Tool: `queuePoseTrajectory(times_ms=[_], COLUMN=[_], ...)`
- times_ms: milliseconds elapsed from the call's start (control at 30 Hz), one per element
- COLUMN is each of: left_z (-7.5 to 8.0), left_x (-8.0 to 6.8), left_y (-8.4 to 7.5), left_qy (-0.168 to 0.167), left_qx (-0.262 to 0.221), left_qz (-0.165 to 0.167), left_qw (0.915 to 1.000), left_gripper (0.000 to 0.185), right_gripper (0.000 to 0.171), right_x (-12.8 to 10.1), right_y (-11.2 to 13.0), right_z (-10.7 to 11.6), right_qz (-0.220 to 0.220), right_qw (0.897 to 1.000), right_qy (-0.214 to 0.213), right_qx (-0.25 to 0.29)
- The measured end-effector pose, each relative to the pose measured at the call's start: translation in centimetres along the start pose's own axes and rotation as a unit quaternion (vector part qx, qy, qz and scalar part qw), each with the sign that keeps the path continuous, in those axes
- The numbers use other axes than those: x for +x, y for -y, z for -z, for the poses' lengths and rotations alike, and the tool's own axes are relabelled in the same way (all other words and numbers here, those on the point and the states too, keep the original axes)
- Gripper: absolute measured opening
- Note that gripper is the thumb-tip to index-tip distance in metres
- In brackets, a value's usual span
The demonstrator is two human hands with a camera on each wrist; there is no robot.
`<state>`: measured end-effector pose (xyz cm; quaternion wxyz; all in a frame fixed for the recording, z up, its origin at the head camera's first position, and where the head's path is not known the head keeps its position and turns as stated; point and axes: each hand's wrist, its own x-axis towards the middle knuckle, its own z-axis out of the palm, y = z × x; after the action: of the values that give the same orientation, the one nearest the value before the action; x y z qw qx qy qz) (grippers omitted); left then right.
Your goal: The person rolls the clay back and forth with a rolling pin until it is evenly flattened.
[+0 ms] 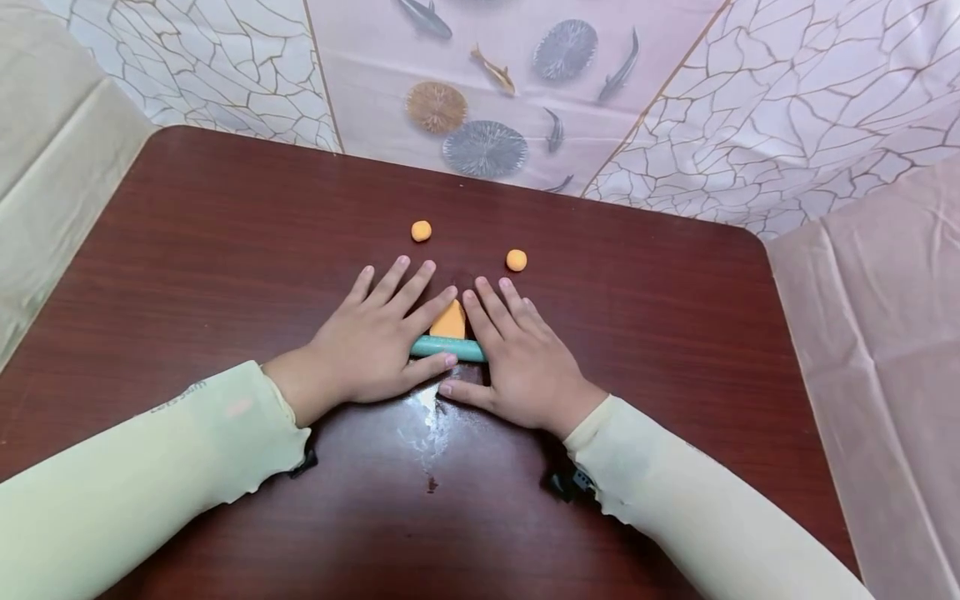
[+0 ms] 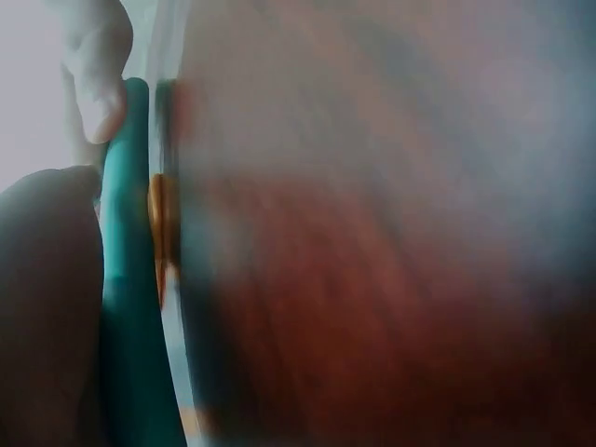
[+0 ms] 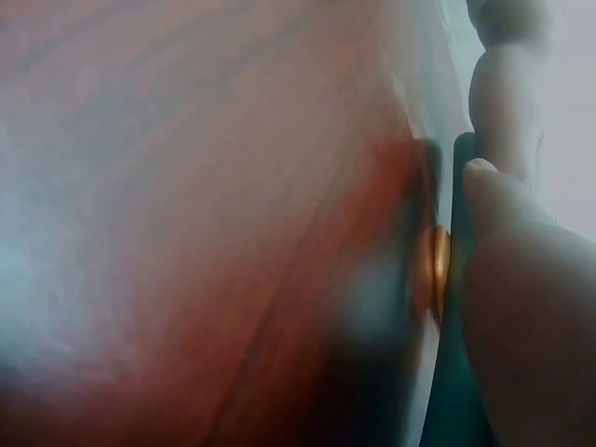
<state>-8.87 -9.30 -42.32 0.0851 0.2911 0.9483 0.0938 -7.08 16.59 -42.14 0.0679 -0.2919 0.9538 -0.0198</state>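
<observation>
A small teal rolling pin (image 1: 450,348) lies crosswise over a flattened piece of orange modelling clay (image 1: 448,320) on the table. My left hand (image 1: 366,343) rests palm down on the pin's left end, its fingers straight and spread. On the other end lies my right hand (image 1: 531,367), also flat with fingers extended and pointing away. Both thumbs are on the near side of the pin. In the left wrist view the rolling pin (image 2: 130,270) runs under the palm. The right wrist view shows the pin (image 3: 454,372) under the thumb, with a thin orange edge of clay (image 3: 441,265) beside it.
Two small orange clay balls, one at left (image 1: 421,231) and one at right (image 1: 516,260), sit beyond the fingertips. The dark red-brown table (image 1: 247,225) has a wet-looking smear near the thumbs. Patterned cloth (image 1: 480,83) hangs behind, and pale cloth lines both sides.
</observation>
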Motion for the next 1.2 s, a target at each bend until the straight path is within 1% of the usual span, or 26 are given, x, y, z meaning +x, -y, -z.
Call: queuePoseTrajectory(times_ms=[133,367,567,700,833,1067,1200], left_z=[0.1,0.0,-0.3,-0.4,-0.3,-0.3,0.1], left_x=[-0.6,-1.5,-1.8,-1.4,-0.8,0.6,1.7], left_y=[-0.3,-0.8,-1.0,-0.8,-0.5,0.3,0.9], left_qy=[0.001,0.001,0.001,-0.005,-0.009,-0.002,0.004], left_qx=[0.006,0.007,0.005,0.003,-0.001,-0.010,-0.015], left_qz=[-0.008,-0.005,-0.003,0.002,0.009,0.024,0.037], left_qw=[0.9999,1.0000,1.0000,1.0000,0.9999,0.9997,0.9992], left_gripper=[0.095,0.099,0.101,0.098,0.096,0.089,0.088], right_gripper=[0.120,0.120,0.121,0.120,0.115,0.104,0.100], right_x=[-0.6,-1.4,-1.6,-1.2,-0.4,1.2,2.2], right_y=[0.3,1.0,1.1,0.9,0.5,-0.6,-1.4], right_z=[-0.1,-0.4,-0.4,-0.3,-0.1,0.4,0.6], right_qz=[0.008,0.015,0.016,0.012,0.002,-0.016,-0.023], right_qw=[1.000,1.000,0.999,0.999,1.000,1.000,1.000], right_qy=[-0.007,-0.007,-0.008,-0.007,-0.001,0.006,0.006], right_qx=[-0.005,-0.015,-0.028,-0.030,-0.019,0.003,0.010])
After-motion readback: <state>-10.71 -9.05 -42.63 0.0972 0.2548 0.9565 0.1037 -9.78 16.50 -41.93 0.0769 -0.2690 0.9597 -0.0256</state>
